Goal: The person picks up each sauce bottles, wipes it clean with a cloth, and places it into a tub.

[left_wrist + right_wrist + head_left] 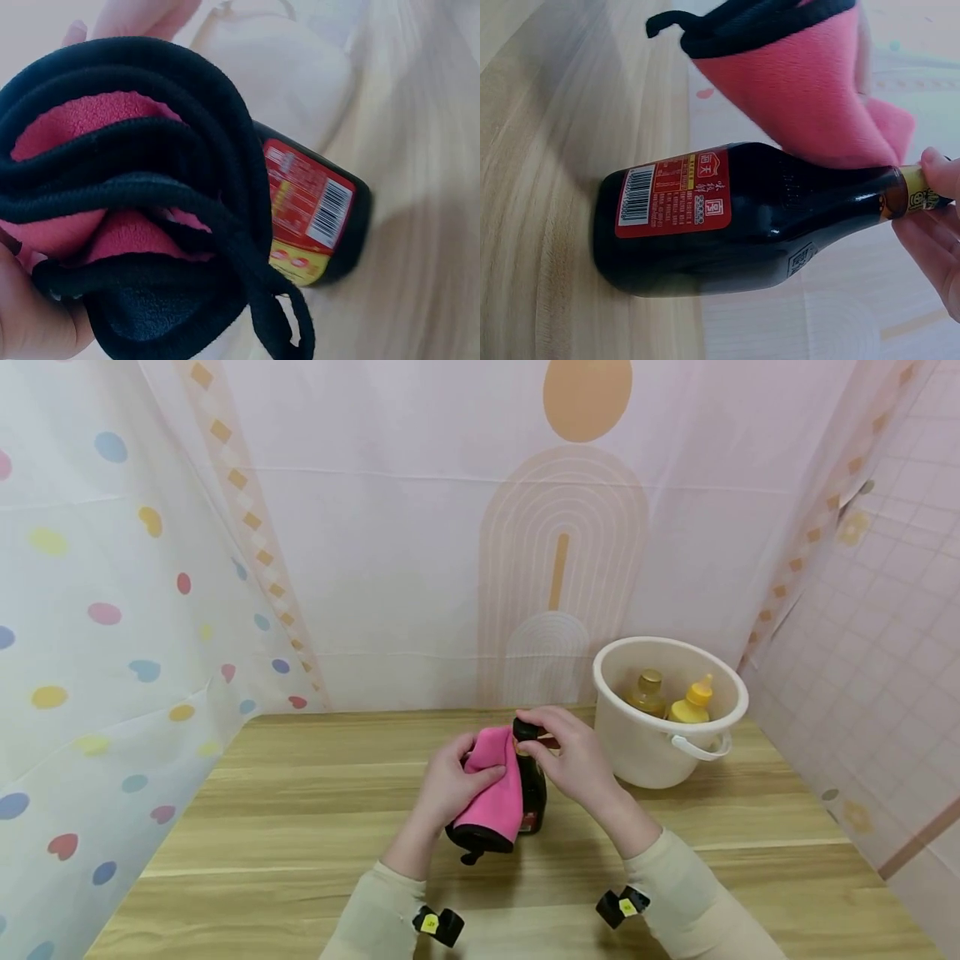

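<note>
wooden tabletop [300,827], pastel curtains behind. dark soy sauce bottle [532,789] stands mid-tabletop; right hand [573,760] pinches its neck, likely to steady it. left hand [450,785] clutches folded pink cloth [495,785] against bottle side. white bucket [637,752] nearby holds two bottles.

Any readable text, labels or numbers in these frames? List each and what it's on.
Dark bottle, red back label: Chinese print and a barcode, too small and blurred to quote.
Bottle neck band: marks unreadable.
Yellow tags on the wrist clips: too small to read.
Bucket bottles: no legible text.
</note>
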The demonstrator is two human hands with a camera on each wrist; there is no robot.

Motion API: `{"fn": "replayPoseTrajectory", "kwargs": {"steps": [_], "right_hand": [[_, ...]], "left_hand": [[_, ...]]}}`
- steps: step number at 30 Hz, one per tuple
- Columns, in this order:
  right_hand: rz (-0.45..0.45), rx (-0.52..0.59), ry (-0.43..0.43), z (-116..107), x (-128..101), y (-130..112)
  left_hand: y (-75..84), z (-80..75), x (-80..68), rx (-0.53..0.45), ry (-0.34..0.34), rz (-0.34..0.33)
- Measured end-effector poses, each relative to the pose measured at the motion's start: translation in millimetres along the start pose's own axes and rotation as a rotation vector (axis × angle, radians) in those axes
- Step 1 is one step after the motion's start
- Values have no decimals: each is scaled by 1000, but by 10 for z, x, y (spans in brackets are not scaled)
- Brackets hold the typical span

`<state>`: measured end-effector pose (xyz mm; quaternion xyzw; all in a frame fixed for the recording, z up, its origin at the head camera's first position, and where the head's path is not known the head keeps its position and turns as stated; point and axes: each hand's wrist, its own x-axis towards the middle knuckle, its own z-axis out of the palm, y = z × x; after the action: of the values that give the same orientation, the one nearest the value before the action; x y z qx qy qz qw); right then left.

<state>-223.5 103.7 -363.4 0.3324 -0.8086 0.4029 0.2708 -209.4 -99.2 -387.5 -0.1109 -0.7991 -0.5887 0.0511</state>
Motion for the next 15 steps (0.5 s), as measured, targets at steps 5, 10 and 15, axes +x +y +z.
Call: {"fn": "replayPoseTrajectory", "kwargs": {"steps": [5,10,15], "right_hand": [[-7,-6,5,8,7,2],[-16,-13,16,30,8,7],[-31,-31,24,47,5,7]], "left_hand": [[-73,-7,-4,27,-8,4],[-144,-31,-10,56,-16,4],[-213,-52,-19,100,-13,-14]]}}
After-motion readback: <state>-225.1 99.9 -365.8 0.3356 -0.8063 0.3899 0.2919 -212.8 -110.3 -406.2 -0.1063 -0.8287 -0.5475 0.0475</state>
